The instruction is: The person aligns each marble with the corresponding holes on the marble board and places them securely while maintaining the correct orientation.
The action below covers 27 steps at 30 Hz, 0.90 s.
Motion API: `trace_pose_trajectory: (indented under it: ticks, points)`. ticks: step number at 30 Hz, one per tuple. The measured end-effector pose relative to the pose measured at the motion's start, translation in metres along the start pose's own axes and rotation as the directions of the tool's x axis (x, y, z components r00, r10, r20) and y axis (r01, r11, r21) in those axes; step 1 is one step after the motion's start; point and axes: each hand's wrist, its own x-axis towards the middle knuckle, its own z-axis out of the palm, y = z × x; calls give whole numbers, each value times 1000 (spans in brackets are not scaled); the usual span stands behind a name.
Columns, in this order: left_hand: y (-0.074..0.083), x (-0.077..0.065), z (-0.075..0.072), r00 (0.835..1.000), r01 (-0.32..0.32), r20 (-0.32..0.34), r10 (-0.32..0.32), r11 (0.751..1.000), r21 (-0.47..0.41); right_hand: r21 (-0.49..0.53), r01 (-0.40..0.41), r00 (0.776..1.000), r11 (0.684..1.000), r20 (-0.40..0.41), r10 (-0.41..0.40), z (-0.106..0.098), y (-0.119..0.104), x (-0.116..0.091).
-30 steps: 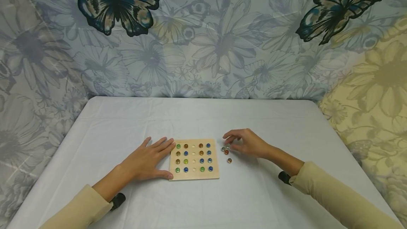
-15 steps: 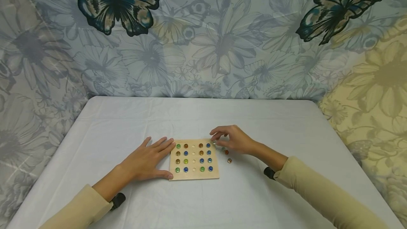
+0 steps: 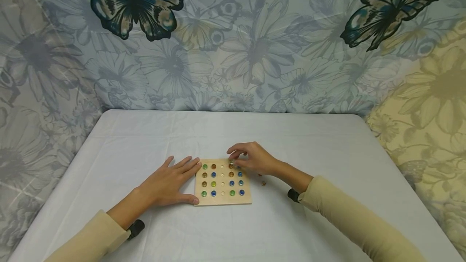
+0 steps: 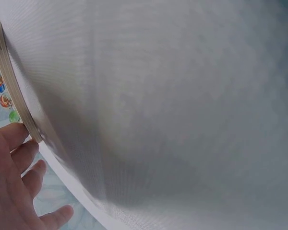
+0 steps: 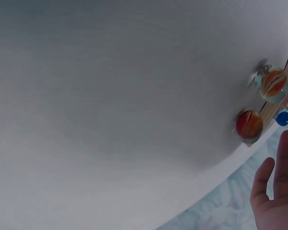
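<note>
A light wooden board (image 3: 217, 202) lies on the white table, with glass marbles in blue, green and amber sitting in its outer columns. Its middle column shows bare hollows (image 3: 223, 175). My left hand (image 3: 165, 183) is spread at the board's left side, thumb and fingertips touching its edge; the left wrist view shows these fingers (image 4: 26, 155) against the wood. Over the board's far right part, my right hand (image 3: 256, 159) pinches a clear marble (image 3: 231, 162) between thumb and fingertips. That marble is hidden in the right wrist view.
Loose marbles lie to the right of the board, among them an amber one (image 3: 263, 183). In the right wrist view a red-orange marble (image 5: 249, 125) and a clear one with orange swirls (image 5: 272, 85) rest by the board's edge. A floral cloth (image 3: 233, 51) hangs behind the table.
My right hand has picked up a clear marble from the loose group and carried it left over the board's far right part. My left hand has stayed in place.
</note>
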Motion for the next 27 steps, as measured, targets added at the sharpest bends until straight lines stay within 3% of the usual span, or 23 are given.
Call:
trace_pose_trajectory:
  ticks: [13,27]
  points:
    - [0,0,-1,1000,-1,3,1,1000,-12,13,-47,998,999,50,47,16,-12,17]
    - [-1,0,1,1000,0,-5,0,1000,-7,-54,-57,997,997,45,60,22,-14,21]
